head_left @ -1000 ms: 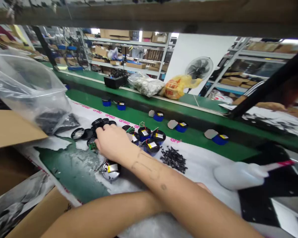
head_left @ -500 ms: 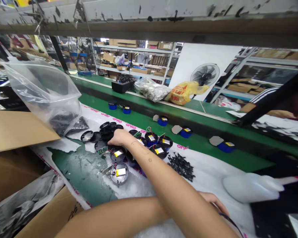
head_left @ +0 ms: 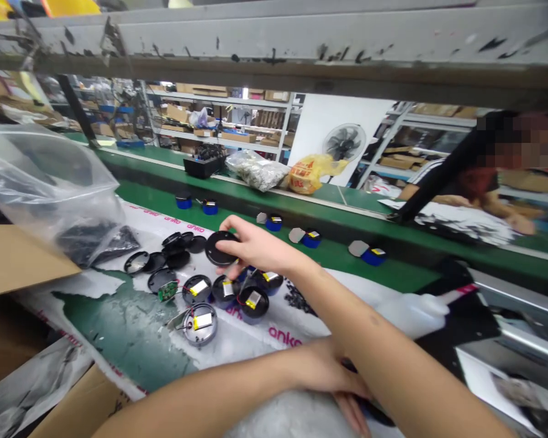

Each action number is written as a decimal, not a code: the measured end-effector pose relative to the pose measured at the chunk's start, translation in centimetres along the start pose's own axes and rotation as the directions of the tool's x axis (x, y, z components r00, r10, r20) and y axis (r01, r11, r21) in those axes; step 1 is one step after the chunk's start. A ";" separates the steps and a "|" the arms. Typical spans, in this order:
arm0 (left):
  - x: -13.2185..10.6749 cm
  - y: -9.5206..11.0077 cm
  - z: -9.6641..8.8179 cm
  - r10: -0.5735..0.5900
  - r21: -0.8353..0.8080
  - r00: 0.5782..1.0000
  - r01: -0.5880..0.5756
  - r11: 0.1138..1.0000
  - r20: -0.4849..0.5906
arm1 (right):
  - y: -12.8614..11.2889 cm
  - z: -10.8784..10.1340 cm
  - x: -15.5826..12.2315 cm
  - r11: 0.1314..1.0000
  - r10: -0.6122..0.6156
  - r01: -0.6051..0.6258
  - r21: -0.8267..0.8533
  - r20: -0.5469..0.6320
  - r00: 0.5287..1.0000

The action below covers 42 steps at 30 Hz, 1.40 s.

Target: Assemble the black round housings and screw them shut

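Note:
My right hand [head_left: 258, 246] grips a black round lid [head_left: 220, 248] by its edge, above the white sheet [head_left: 237, 340]. Just below it lie open black round housings with yellow-labelled batteries [head_left: 253, 303], and one silver-backed housing [head_left: 200, 325]. A small green circuit board [head_left: 167, 291] lies to the left, with a stack of black rings [head_left: 176, 246] behind it. My left hand [head_left: 342, 377] crosses under my right forearm, its fingers pointing down. Whatever lies under those fingers is hidden.
A clear plastic bag of black parts [head_left: 41, 182] leans by a cardboard box [head_left: 13, 261] at left. Black granules [head_left: 295, 298] and a white squeeze bottle [head_left: 413, 315] lie at right. Blue cups [head_left: 274, 223] stand on the green belt [head_left: 329, 249]. A co-worker [head_left: 466, 188] sits beyond.
My right hand has gone from resting over the parts to holding a black round lid up near the stack. My left hand's fingers now point further down. The view has shifted slightly.

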<state>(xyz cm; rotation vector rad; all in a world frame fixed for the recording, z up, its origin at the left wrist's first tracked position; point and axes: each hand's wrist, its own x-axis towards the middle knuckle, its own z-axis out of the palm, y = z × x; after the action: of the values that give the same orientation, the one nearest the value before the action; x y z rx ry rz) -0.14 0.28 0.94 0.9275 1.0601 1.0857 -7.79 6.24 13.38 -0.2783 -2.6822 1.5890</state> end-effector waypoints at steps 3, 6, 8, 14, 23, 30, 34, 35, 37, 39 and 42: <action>0.5 -0.3 0.1 -0.105 0.007 0.962 0.106 0.994 0.252 | 1.0 -1.4 -8.4 0.990 0.002 0.015 0.140 -0.119 0.993; 0.8 -0.6 0.2 -0.131 0.020 0.952 0.130 0.991 0.277 | 3.1 -0.5 -16.1 0.984 0.080 -0.010 0.178 -0.390 0.917; 0.7 -0.7 0.2 -0.134 0.024 0.949 0.133 0.991 0.284 | 4.7 0.7 -20.3 0.975 0.134 -0.019 0.221 -0.516 0.846; 0.7 -0.4 0.0 -0.153 0.012 0.939 0.157 0.987 0.308 | 8.9 4.1 -29.9 0.969 0.247 -0.162 0.186 -0.699 0.671; -0.3 -0.1 1.3 -0.216 0.011 0.967 0.217 0.976 0.136 | 11.1 6.5 -31.4 0.860 0.206 -0.452 -0.237 -0.648 0.733; -0.8 -0.4 1.1 -0.230 0.011 0.970 0.230 0.973 0.074 | 12.9 8.2 -30.0 0.962 0.001 -0.208 -0.175 -0.764 0.646; -0.6 -0.1 1.0 -0.249 -0.003 0.962 0.251 0.968 0.109 | 13.5 8.5 -30.1 0.965 -0.116 -0.134 -0.224 -0.828 0.548; -0.6 0.0 1.0 -0.252 -0.003 0.962 0.253 0.967 0.110 | 13.5 8.4 -30.0 0.961 -0.137 -0.131 -0.243 -0.832 0.537; -0.5 0.0 1.0 -0.256 -0.003 0.960 0.258 0.966 0.112 | 13.4 8.2 -30.0 0.959 -0.151 -0.119 -0.258 -0.818 0.556; -0.4 0.0 1.0 -0.256 -0.002 0.959 0.258 0.966 0.120 | 13.4 8.0 -29.9 0.961 -0.151 -0.097 -0.258 -0.789 0.596; -0.4 -0.1 0.9 -0.246 -0.005 0.959 0.249 0.968 0.138 | 13.5 7.7 -29.8 0.955 -0.162 -0.092 -0.282 -0.758 0.632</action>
<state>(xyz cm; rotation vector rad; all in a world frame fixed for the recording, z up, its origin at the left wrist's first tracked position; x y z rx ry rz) 0.72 -0.22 1.10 0.8143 1.0182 0.8139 22.78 1.12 0.29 -0.7204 -2.1517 0.7363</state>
